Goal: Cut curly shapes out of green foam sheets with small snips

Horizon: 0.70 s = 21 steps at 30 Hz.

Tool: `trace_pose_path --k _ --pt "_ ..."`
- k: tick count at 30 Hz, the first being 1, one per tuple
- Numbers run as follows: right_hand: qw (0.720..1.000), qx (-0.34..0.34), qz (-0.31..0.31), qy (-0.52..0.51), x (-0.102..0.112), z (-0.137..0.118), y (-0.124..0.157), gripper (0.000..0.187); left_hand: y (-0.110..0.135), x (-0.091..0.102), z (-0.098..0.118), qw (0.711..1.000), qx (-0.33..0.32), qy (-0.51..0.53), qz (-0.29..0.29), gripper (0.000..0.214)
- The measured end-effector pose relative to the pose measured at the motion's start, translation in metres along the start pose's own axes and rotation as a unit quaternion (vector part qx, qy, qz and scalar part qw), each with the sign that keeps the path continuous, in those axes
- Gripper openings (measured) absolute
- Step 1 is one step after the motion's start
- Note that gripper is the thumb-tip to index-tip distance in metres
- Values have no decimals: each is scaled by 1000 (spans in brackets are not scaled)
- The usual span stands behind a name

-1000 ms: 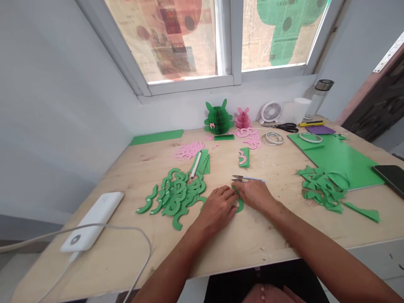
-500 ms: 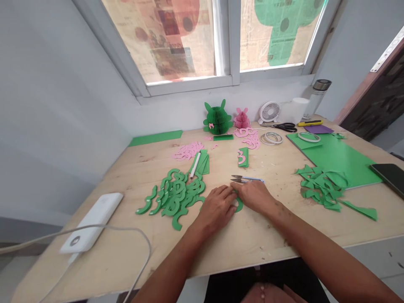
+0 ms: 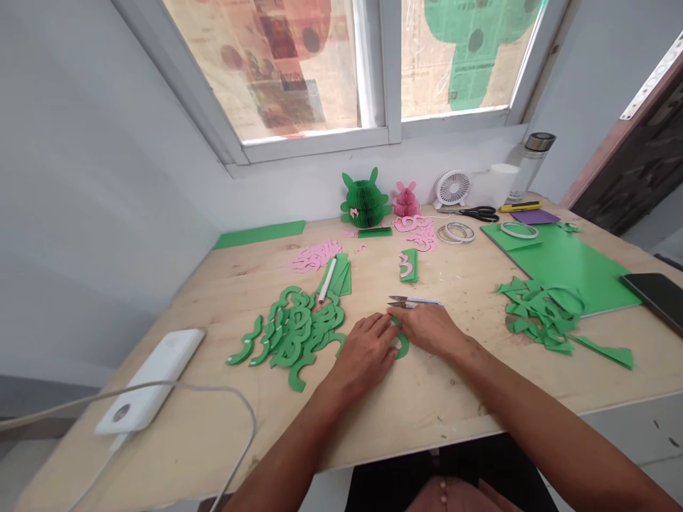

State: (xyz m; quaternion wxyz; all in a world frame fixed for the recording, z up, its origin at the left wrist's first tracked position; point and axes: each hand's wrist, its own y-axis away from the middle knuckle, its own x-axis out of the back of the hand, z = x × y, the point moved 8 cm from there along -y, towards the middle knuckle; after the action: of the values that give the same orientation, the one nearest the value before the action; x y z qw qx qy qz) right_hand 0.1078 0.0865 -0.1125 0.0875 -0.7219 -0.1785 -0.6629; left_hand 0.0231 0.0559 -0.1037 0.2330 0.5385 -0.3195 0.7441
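Observation:
A curved green paper piece [image 3: 403,347] lies on the table between my hands, partly covered by them. My left hand [image 3: 367,350] rests over its left side, fingers together and bent onto the paper. Its upper end is pinched by my right hand [image 3: 427,328], whose fingertips meet those of the left. Just beyond the right hand are small thread snips [image 3: 413,301], blades pointing left; I cannot tell whether that hand touches their blue handle. To the left of my hands spreads a pile of wavy green paper cutouts [image 3: 296,327].
A white pen [image 3: 327,280] lies on green strips. Pink cutouts [image 3: 317,256], tape rolls [image 3: 456,232] and black scissors [image 3: 479,213] are farther back. Green scraps [image 3: 544,313] and a phone [image 3: 656,300] are at right, a cabled white power bank [image 3: 152,380] at left.
The view has shifted slightly. Both hands stay on the green paper piece in nearly the same pose, with no other clear movement.

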Motion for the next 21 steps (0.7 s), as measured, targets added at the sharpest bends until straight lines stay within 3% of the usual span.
trace_pose_path --k 11,21 --pt "997 15 -48 63 -2 -13 3 39 1 -5 6 999 -10 -27 -33 35" --pt "996 18 -60 56 2 -15 5 33 17 -15 16 993 9 -73 -93 49"
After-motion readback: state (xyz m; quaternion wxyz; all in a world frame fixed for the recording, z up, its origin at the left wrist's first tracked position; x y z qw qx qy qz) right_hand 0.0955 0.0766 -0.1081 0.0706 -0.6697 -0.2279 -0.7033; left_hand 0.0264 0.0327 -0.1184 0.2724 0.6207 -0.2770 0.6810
